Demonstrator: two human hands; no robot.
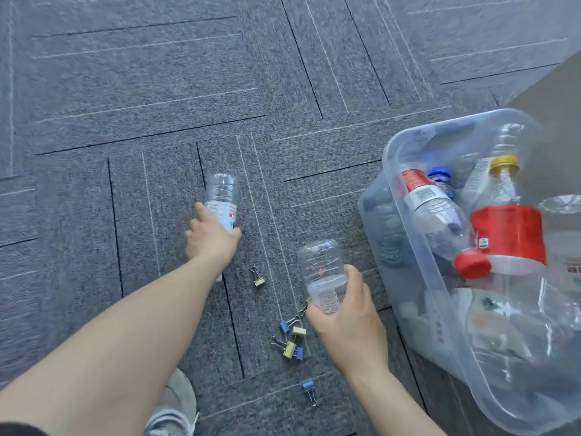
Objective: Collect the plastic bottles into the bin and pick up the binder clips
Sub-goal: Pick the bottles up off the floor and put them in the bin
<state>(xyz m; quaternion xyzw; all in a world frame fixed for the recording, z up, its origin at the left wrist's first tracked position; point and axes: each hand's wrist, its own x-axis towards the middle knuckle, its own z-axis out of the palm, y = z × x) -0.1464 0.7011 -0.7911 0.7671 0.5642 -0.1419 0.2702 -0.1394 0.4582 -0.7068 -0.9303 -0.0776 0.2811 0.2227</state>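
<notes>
The clear plastic storage bin sits on the grey carpet-tile floor and already holds several plastic bottles, among them one with a red label and red cap and one with a yellow cap.

Well out from the bin, the left hand closes around the lower part of a clear, empty water bottle with a white label; the fingers wrap its body, and I cannot tell whether the bottle is lifted or rests on the carpet. Nearer the bin, just beside its long wall, the right hand grips a second clear, uncapped bottle with fingers and thumb curled around it, base pointing away from the person.

Between that hand and the person's grey shoe, away from the bin, small blue and pale-yellow binder clips lie scattered; one yellow clip sits apart beside the left forearm, one blue clip closer to the person. None looks collected yet.

The bin looks fairly full, so a tossed bottle may bounce off the others and roll back out. The thin bottles may crumple or slip under a loose grip. A sweeping forearm or a step of the shoe could scatter the clips further.
</notes>
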